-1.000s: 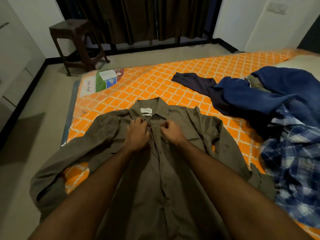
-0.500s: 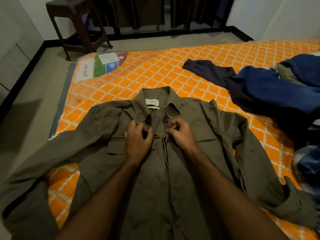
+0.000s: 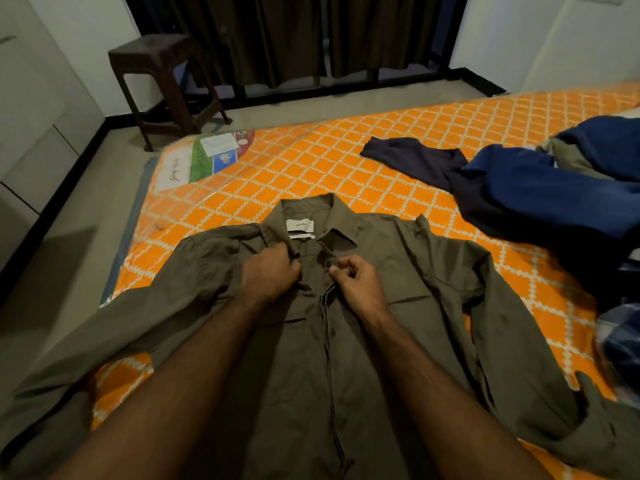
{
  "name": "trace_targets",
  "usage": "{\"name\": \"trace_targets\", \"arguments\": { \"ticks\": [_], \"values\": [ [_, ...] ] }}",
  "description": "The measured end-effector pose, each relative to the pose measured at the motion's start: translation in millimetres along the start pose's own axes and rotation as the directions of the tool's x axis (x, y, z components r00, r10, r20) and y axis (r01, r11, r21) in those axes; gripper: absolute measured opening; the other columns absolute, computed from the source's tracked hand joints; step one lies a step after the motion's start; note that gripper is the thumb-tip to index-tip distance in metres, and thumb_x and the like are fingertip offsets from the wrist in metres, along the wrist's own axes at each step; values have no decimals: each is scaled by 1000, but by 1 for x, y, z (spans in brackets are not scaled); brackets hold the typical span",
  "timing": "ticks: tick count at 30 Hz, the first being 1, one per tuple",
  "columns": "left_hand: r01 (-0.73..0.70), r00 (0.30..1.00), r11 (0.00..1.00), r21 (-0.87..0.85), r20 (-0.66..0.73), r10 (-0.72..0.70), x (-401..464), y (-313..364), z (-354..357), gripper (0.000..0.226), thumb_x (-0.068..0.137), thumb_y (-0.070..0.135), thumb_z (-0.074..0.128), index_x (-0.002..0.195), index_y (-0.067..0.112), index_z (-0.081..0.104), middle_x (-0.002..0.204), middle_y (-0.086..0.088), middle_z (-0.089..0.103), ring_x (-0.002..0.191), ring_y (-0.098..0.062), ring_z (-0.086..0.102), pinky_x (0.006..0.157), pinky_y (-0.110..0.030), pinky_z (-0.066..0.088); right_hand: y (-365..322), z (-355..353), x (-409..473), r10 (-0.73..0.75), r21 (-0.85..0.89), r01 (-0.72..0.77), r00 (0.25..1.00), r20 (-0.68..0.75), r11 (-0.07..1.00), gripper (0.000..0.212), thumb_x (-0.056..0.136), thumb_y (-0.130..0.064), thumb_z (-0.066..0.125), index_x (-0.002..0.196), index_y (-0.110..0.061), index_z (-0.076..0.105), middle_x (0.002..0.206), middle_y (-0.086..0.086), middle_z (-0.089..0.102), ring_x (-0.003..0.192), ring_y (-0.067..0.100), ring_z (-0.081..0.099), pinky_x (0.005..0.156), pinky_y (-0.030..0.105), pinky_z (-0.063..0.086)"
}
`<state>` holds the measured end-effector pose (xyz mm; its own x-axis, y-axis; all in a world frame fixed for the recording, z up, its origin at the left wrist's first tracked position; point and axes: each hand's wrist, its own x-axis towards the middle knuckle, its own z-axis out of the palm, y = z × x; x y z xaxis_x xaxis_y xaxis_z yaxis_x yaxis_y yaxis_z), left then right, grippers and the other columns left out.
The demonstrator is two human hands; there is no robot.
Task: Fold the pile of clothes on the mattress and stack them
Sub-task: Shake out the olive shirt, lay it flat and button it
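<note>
An olive-brown long-sleeved shirt [image 3: 408, 271] lies face up on the orange patterned mattress [image 3: 311, 161], sleeves spread to both sides, collar with a white label at the far end. My left hand [image 3: 268, 273] grips the left edge of the shirt's front just below the collar. My right hand [image 3: 356, 280] pinches the right front edge beside a dark button. A pile of unfolded clothes [image 3: 540, 188], dark navy, blue and a blue checked piece, lies at the right.
A dark wooden stool [image 3: 162, 84] stands on the floor beyond the mattress's far left corner. Dark curtains [image 3: 294, 39] hang at the back wall. The mattress's left edge drops to the grey floor [image 3: 69, 237]. A printed label [image 3: 207, 157] covers the mattress corner.
My hands have drawn slightly apart at the shirt's top placket, exposing the button. The view has tilted up a little, showing more of the stool and curtains.
</note>
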<state>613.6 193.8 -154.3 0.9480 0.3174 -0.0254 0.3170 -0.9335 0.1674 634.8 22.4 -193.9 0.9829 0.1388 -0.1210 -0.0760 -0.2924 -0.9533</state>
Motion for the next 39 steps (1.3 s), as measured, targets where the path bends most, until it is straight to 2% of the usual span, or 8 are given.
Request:
{"name": "trace_targets", "arguments": {
  "ticks": [4, 7, 11, 15, 19, 24, 33, 39],
  "values": [
    [41, 999, 968, -246, -11, -45, 15, 7, -11, 32, 103, 37, 43, 94, 10, 58, 97, -15, 69, 88, -35, 67, 68, -37, 49, -1, -2, 3, 18, 9, -18, 1000, 2, 1000, 8, 94, -20, 68, 99, -13, 71, 87, 7, 74, 83, 21, 71, 81, 41, 58],
    [122, 992, 723, -679, 59, -111, 20, 15, -14, 26, 105, 27, 46, 100, 4, 57, 84, -14, 67, 66, -30, 69, 49, -35, 51, -1, -2, 3, 21, 13, -21, 1000, -4, 1000, 10, 95, -19, 68, 101, -12, 71, 88, 5, 74, 84, 17, 71, 82, 40, 58],
    [89, 996, 602, -793, 74, -49, 3, 15, 0, 20, 103, 8, 49, 121, 14, 56, 104, -2, 63, 80, -15, 64, 52, -26, 49, -1, -2, 0, 33, 39, -32, 999, -7, 999, 9, 95, -20, 67, 102, -15, 70, 89, 2, 73, 84, 15, 70, 83, 40, 59],
    [-32, 999, 719, -694, -35, 11, -1, 1, 17, 42, 95, 4, 62, 135, 11, 56, 122, -3, 51, 106, -14, 58, 92, -30, 54, -4, 0, 5, 54, 11, -54, 999, 2, 998, 11, 95, -22, 67, 102, -15, 71, 91, 1, 73, 87, 15, 70, 86, 41, 58],
    [-43, 992, 792, -609, -119, -38, -2, 13, 21, 25, 90, 25, 73, 105, 9, 60, 103, -6, 53, 83, -12, 54, 67, -16, 43, -10, 0, 10, 84, -23, -84, 996, 5, 996, 12, 93, -22, 70, 99, -12, 73, 92, 5, 73, 90, 20, 69, 86, 41, 57],
    [62, 995, 950, -307, -50, -81, 0, 20, 26, 44, 84, 57, 67, 85, 14, 56, 84, -2, 60, 80, -21, 58, 67, -36, 46, -9, 3, 8, 100, -27, -102, 992, -74, 994, 9, 90, -26, 74, 88, -17, 74, 82, -1, 73, 79, 15, 69, 78, 41, 58],
    [293, 956, 856, -426, 153, -251, -3, 19, 12, 26, 82, 37, 78, 61, 26, 68, 66, 7, 67, 85, -22, 70, 91, -46, 55, -11, 11, -1, 108, 20, -106, 990, -90, 994, 3, 85, -24, 78, 83, -23, 77, 80, -6, 74, 79, 10, 69, 81, 40, 59],
    [344, 930, 753, -561, 95, -354, -12, 22, 20, 16, 89, 34, 72, 73, 29, 73, 88, 9, 73, 98, -15, 63, 106, -43, 31, -13, 15, -3, 93, 21, -92, 994, -63, 996, 6, 85, -21, 77, 90, -18, 80, 82, -6, 76, 79, 9, 70, 83, 41, 60]
  ]
}}
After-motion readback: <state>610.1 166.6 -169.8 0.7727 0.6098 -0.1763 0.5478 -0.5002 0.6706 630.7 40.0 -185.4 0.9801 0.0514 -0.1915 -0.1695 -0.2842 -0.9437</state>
